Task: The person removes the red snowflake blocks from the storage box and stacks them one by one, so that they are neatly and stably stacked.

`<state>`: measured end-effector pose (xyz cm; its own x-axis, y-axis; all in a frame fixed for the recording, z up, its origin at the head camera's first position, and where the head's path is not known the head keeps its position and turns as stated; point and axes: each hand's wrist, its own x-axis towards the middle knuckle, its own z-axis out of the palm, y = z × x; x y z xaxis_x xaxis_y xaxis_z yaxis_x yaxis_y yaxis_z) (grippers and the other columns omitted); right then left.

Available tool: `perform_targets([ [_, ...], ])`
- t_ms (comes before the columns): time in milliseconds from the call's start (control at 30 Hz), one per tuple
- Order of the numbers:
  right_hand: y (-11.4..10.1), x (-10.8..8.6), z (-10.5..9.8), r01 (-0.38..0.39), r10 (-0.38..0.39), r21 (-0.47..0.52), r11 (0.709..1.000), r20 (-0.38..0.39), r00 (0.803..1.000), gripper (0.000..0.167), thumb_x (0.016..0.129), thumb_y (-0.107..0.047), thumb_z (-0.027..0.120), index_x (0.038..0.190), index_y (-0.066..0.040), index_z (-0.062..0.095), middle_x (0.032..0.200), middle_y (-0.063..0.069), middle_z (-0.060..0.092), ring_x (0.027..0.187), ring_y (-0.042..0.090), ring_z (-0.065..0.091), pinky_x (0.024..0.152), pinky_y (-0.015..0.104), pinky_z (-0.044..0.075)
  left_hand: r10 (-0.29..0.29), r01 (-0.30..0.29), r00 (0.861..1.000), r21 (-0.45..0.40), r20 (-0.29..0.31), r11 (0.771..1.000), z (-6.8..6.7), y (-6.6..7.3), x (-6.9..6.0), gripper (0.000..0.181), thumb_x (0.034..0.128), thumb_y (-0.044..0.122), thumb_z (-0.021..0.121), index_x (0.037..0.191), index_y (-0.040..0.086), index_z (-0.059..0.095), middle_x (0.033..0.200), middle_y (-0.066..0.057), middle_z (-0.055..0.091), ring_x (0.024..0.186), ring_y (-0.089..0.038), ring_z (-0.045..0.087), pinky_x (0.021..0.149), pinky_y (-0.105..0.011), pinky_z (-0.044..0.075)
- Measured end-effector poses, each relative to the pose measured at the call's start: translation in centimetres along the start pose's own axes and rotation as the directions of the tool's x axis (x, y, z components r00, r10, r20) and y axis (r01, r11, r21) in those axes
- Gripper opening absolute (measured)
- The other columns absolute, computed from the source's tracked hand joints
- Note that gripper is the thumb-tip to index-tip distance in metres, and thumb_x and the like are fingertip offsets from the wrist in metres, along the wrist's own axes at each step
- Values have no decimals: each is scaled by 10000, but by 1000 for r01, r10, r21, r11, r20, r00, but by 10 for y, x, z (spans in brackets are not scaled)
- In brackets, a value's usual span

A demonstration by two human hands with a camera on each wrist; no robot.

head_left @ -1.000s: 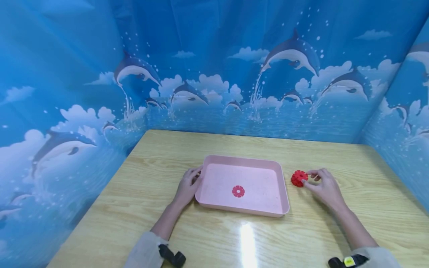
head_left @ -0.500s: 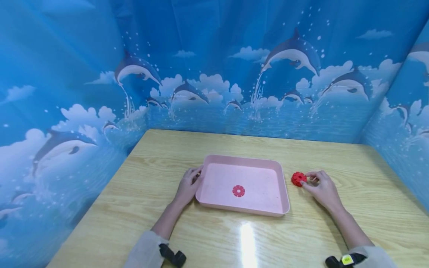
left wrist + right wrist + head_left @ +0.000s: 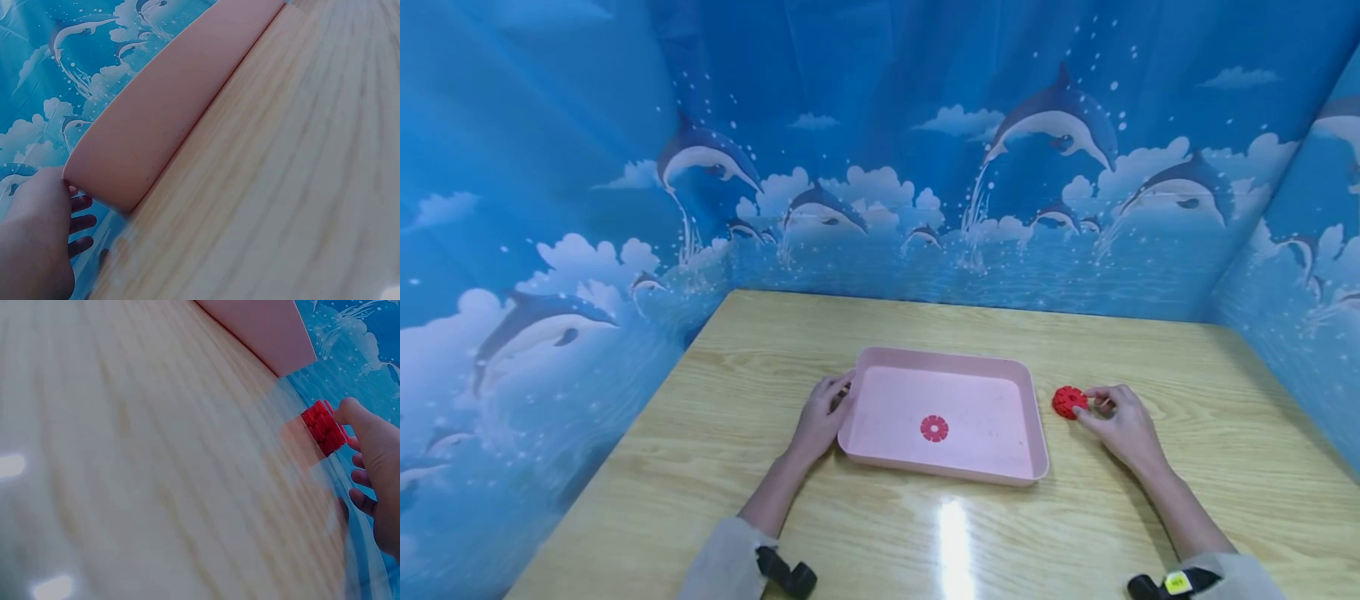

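Note:
A pink tray [image 3: 992,425] lies on the table, with one flat red notched disc [image 3: 935,428] on its floor. My left hand [image 3: 822,417] grips the tray's left rim; in the left wrist view the thumb of the left hand [image 3: 37,231] meets the rim while several fingertips show outside the wall. Right of the tray stands a short stack of red notched discs [image 3: 1067,402]. My right hand [image 3: 1123,425] pinches the top disc at the stack's right edge. In the right wrist view, the stack [image 3: 322,428] shows a slightly offset top disc [image 3: 343,428] under the thumb.
The wood-grain table [image 3: 775,333] ends at a blue dolphin-print curtain [image 3: 880,208] behind and at both sides. A bright light reflection [image 3: 955,542] shows near the table's front. Black bands with cameras [image 3: 786,575] sit on both sleeves.
The top red disc, raised and tilted a second ago, now lies lower and flatter on the stack. My right hand has shifted slightly left and down with it. My left hand keeps still.

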<state>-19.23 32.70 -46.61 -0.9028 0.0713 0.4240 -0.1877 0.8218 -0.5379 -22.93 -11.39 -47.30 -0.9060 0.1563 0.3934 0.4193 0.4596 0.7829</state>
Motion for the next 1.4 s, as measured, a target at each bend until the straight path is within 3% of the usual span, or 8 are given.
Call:
perform_targets([
  [1067, 0, 0, -1, -7, 7, -1, 1000, 6, 1000, 316, 779, -169, 729, 987, 40, 616, 842, 114, 509, 745, 242, 481, 610, 341, 388, -6, 6, 1000, 1, 4, 1000, 0, 1, 0, 374, 905, 78, 571, 1271, 15, 530, 1067, -96, 548, 924, -227, 539, 823, -376, 464],
  [1233, -11, 1, -5, -11, 11, 4, 1000, -1, 1000, 338, 797, -195, 716, 1009, 45, 607, 884, 129, 518, 771, 254, 487, 621, 351, 401, -11, 11, 1000, 3, 5, 1000, 0, 0, 0, 373, 907, 83, 570, 1273, 23, 531, 1072, -95, 548, 922, -226, 542, 826, -370, 461],
  [1400, -37, 5, -7, 14, -14, 43, 999, 4, 1000, 331, 790, -199, 722, 1005, 28, 614, 904, 125, 526, 781, 238, 479, 601, 282, 410, -9, 9, 1000, -4, 0, 1000, 0, 1, 0, 365, 908, 83, 568, 1265, 14, 536, 1073, -105, 549, 922, -234, 541, 830, -383, 457],
])
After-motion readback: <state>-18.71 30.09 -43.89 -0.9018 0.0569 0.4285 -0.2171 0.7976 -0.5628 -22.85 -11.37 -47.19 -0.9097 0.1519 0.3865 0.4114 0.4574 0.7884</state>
